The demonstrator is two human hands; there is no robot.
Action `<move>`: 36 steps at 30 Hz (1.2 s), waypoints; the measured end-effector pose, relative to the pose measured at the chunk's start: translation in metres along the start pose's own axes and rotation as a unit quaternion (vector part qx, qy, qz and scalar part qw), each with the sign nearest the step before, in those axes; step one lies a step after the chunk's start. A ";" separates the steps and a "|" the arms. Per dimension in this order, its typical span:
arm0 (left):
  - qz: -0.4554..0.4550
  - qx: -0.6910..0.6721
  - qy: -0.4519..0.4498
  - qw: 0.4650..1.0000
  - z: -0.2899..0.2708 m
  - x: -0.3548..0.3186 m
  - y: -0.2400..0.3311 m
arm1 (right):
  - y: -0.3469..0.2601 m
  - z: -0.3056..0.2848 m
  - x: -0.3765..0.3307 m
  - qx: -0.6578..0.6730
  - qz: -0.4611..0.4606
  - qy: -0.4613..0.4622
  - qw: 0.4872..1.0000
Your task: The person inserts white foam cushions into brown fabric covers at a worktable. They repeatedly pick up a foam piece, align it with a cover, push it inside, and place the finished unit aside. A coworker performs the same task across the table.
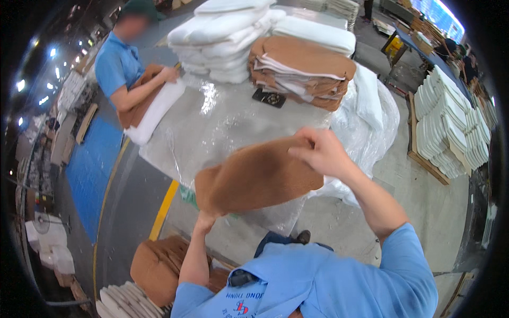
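A brown fabric piece (260, 175) with rounded corners is stretched between my hands, above the near edge of the plastic-covered table (212, 122). My right hand (323, 151) pinches its upper right edge, thumb on the near face. At its lower left corner is my left hand (209, 218), gripping from below, with the fingers hidden behind the fabric. The piece hangs tilted, its left end folded over. Beyond it on the table lies a stack of brown fabric pieces (307, 58) with white edges showing between the layers.
White padded pieces (220, 37) are piled at the table's back. A co-worker (122, 69) at the left handles brown and white pieces. More brown pieces (159, 265) lie low at my left. A black patterned item (269, 98) rests by the stack. White stacks (450, 122) stand on a pallet at right.
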State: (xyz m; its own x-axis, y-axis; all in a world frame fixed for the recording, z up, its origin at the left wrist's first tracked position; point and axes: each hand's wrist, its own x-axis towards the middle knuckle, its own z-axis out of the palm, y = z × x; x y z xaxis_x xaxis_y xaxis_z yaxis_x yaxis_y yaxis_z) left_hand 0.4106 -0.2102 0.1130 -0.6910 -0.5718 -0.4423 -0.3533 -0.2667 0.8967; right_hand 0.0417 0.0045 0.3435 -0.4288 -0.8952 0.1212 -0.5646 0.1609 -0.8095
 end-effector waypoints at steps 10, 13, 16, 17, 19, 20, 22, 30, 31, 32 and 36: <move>-0.051 0.108 -0.075 0.990 -0.025 0.021 -0.002 | -0.005 0.007 0.013 -0.026 0.006 0.016 1.000; -0.009 0.078 -0.091 0.993 -0.018 0.037 0.007 | 0.005 0.006 0.006 -0.036 0.032 0.041 0.998; 0.008 0.147 -0.073 0.986 -0.030 0.034 -0.001 | 0.017 0.011 -0.007 0.013 0.064 0.056 0.996; 0.012 0.190 -0.079 0.979 -0.032 0.039 -0.003 | 0.024 0.010 -0.007 0.014 0.078 0.073 0.994; 0.016 0.203 -0.087 0.975 -0.024 0.045 0.000 | 0.043 0.017 -0.022 -0.045 0.017 0.122 0.991; 0.013 0.192 -0.090 0.977 -0.019 0.048 0.002 | 0.049 0.011 -0.025 -0.081 -0.016 0.142 0.986; -0.015 0.215 -0.074 0.974 -0.029 0.039 -0.006 | 0.027 0.015 -0.030 -0.004 0.013 0.122 0.992; -0.097 0.389 -0.139 0.906 -0.062 0.033 0.002 | 0.023 0.046 -0.083 -0.031 -0.038 0.182 0.982; -0.123 0.436 -0.162 0.877 -0.071 0.030 0.011 | 0.020 0.050 -0.090 -0.039 -0.046 0.189 0.980; -0.150 0.502 -0.192 0.830 -0.079 0.035 0.027 | 0.022 0.052 -0.100 -0.030 -0.065 0.205 0.976; -0.122 0.683 -0.110 0.711 -0.109 0.077 0.119 | 0.015 0.069 -0.133 -0.038 -0.111 0.247 0.962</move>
State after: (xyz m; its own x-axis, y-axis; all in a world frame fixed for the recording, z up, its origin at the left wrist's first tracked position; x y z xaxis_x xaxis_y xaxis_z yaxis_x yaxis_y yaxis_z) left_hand 0.3839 -0.3703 0.1874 -0.5333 -0.4628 -0.7081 -0.6589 0.7522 0.0047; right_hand 0.1390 0.0971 0.2753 -0.5637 -0.6075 0.5597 -0.7232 0.0355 -0.6898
